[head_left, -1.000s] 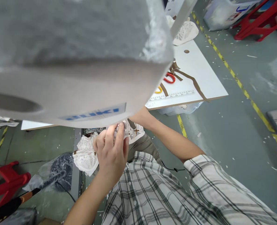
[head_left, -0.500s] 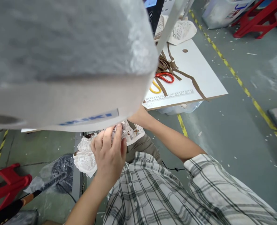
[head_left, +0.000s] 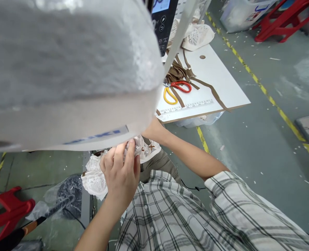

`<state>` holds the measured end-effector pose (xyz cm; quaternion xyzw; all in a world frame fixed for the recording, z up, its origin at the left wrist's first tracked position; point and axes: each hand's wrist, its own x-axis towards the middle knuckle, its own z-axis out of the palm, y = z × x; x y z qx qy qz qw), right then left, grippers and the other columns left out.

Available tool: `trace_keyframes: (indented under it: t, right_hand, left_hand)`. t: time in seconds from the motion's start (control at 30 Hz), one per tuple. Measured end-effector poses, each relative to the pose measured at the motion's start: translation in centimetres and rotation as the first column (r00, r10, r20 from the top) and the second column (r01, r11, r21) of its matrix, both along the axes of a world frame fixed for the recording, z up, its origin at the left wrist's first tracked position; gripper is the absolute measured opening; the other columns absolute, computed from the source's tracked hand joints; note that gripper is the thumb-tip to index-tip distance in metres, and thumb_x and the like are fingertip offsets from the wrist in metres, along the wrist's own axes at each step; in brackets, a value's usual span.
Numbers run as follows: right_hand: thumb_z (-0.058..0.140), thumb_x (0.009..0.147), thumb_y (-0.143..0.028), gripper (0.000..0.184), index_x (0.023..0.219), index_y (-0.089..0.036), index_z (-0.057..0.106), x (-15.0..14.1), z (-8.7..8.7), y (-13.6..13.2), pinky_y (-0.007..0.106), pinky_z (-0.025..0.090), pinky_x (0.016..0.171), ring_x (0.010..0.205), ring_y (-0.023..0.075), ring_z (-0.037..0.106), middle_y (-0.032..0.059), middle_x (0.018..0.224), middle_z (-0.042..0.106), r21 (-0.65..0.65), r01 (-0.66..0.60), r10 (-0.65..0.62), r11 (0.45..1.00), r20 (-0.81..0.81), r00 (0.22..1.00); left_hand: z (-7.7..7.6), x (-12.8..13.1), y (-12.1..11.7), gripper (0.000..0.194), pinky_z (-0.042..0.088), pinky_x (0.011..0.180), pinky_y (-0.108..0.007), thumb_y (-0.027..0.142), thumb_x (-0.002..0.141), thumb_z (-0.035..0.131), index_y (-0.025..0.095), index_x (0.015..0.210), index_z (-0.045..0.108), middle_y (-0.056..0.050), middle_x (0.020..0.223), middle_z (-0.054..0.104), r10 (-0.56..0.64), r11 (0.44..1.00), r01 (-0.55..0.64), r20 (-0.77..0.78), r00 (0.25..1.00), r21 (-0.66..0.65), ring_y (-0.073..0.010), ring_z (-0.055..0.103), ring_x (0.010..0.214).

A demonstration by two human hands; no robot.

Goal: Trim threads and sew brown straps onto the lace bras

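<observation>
A white lace garment with small brown bows, which looks like a bra, lies bunched under the front of a sewing machine head. My left hand holds the lace from above, its fingers bent over the fabric and the fingertips close to the machine's lower edge. On the other side, my right hand reaches in beneath the machine beside the bow-trimmed part of the lace. Its fingers are hidden by the machine head. The needle area is also out of sight.
On the white table lie scissors with red and yellow handles, brown strips, a ruler marking and more lace pieces. A control screen stands behind the machine. Red stools are on the floor.
The view has shifted slightly, so more of the control screen and scissors shows past the machine head. Both hands stay nearly in the same place on the lace.
</observation>
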<state>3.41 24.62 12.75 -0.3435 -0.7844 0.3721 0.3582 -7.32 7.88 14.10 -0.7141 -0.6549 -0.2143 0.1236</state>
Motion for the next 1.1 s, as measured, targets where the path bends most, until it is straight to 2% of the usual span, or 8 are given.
trace_keyframes:
  t: [0.13, 0.23, 0.37, 0.63, 0.77, 0.87, 0.97, 1.1]
  right_hand:
    - [0.053, 0.086, -0.022, 0.010, 0.081, -0.018, 0.061, 0.0, -0.2, 0.1, 0.034, 0.049, 0.081, 0.098, 0.0204, 0.059, 0.0075, 0.111, 0.061, -0.002, 0.001, -0.001, 1.000, 0.013, 1.000]
    - [0.054, 0.085, -0.020, 0.011, 0.087, -0.018, 0.065, -0.1, -0.4, 0.2, 0.033, 0.048, 0.081, 0.102, 0.0210, 0.059, 0.0073, 0.113, 0.061, 0.000, -0.013, 0.013, 1.000, 0.008, 1.000]
    - [0.056, 0.085, -0.022, 0.016, 0.094, -0.017, 0.069, -0.1, -0.5, 0.0, 0.032, 0.047, 0.079, 0.098, 0.0207, 0.060, 0.0071, 0.114, 0.063, -0.016, 0.006, -0.006, 1.000, -0.003, 1.000]
    - [0.056, 0.084, -0.022, 0.019, 0.096, -0.015, 0.069, 0.0, -1.4, 0.1, 0.029, 0.046, 0.074, 0.091, 0.0198, 0.060, 0.0079, 0.108, 0.064, 0.048, 0.037, -0.034, 0.998, -0.065, 0.997]
    - [0.057, 0.084, -0.021, 0.016, 0.094, -0.016, 0.069, -0.1, -1.3, 0.0, 0.029, 0.046, 0.072, 0.089, 0.0191, 0.059, 0.0078, 0.107, 0.064, 0.059, 0.035, -0.030, 0.998, -0.076, 0.997]
    - [0.059, 0.084, -0.020, 0.013, 0.092, -0.016, 0.069, -0.1, -1.2, -0.2, 0.029, 0.045, 0.072, 0.082, 0.0162, 0.057, 0.0072, 0.109, 0.064, 0.036, 0.042, -0.038, 0.998, -0.089, 0.995]
    - [0.059, 0.084, -0.021, 0.011, 0.089, -0.016, 0.067, -0.1, -0.9, -0.4, 0.029, 0.044, 0.072, 0.080, 0.0150, 0.055, 0.0066, 0.109, 0.064, 0.013, 0.038, -0.037, 0.999, -0.083, 0.996]
    - [0.058, 0.084, -0.020, 0.009, 0.086, -0.016, 0.066, -0.2, -0.8, -0.5, 0.030, 0.046, 0.074, 0.083, 0.0158, 0.057, 0.0058, 0.108, 0.062, 0.014, 0.028, -0.027, 1.000, -0.084, 0.996]
  left_hand:
    - [-0.1, 0.0, 0.0, 0.048, 0.036, 0.099, -0.044, 0.028, 0.090, 0.067, 0.019, 0.137, 0.062, -0.016, 0.128, 0.069, -0.006, 1.000, 0.007, -0.012, 1.000, 0.003, -0.0323, 0.058, 0.114]
    - [0.0, 0.1, 0.0, 0.049, 0.035, 0.101, -0.045, 0.028, 0.091, 0.065, 0.020, 0.139, 0.060, -0.016, 0.129, 0.068, -0.002, 1.000, 0.002, 0.015, 1.000, 0.000, -0.0322, 0.058, 0.116]
    - [0.1, 0.4, 0.0, 0.048, 0.035, 0.100, -0.045, 0.028, 0.089, 0.067, 0.018, 0.136, 0.062, -0.016, 0.130, 0.068, 0.009, 1.000, -0.009, -0.003, 1.000, 0.005, -0.0325, 0.058, 0.114]
    - [-0.2, 0.3, -0.3, 0.043, 0.039, 0.099, -0.045, 0.026, 0.086, 0.071, 0.020, 0.128, 0.064, -0.016, 0.126, 0.068, 0.007, 0.998, -0.008, 0.010, 1.000, 0.064, -0.0321, 0.060, 0.112]
    - [-0.7, -0.5, -0.2, 0.041, 0.040, 0.102, -0.047, 0.025, 0.088, 0.068, 0.019, 0.129, 0.060, -0.019, 0.127, 0.064, 0.020, 0.993, -0.035, 0.127, 0.992, 0.117, -0.0326, 0.058, 0.117]
    - [-1.4, -1.0, -0.1, 0.044, 0.042, 0.102, -0.046, 0.030, 0.094, 0.060, 0.016, 0.135, 0.052, -0.021, 0.129, 0.059, 0.046, 0.991, -0.079, 0.288, 0.956, 0.106, -0.0327, 0.054, 0.125]
    - [-2.1, -1.5, 0.0, 0.045, 0.045, 0.097, -0.043, 0.040, 0.098, 0.052, 0.016, 0.135, 0.048, -0.020, 0.127, 0.059, 0.117, 0.992, -0.121, 0.442, 0.890, -0.019, -0.0313, 0.055, 0.122]
    - [-2.5, -2.1, 0.2, 0.043, 0.048, 0.090, -0.041, 0.051, 0.096, 0.051, 0.018, 0.123, 0.055, -0.014, 0.115, 0.065, 0.228, 0.973, -0.159, 0.555, 0.800, -0.170, -0.0285, 0.061, 0.108]
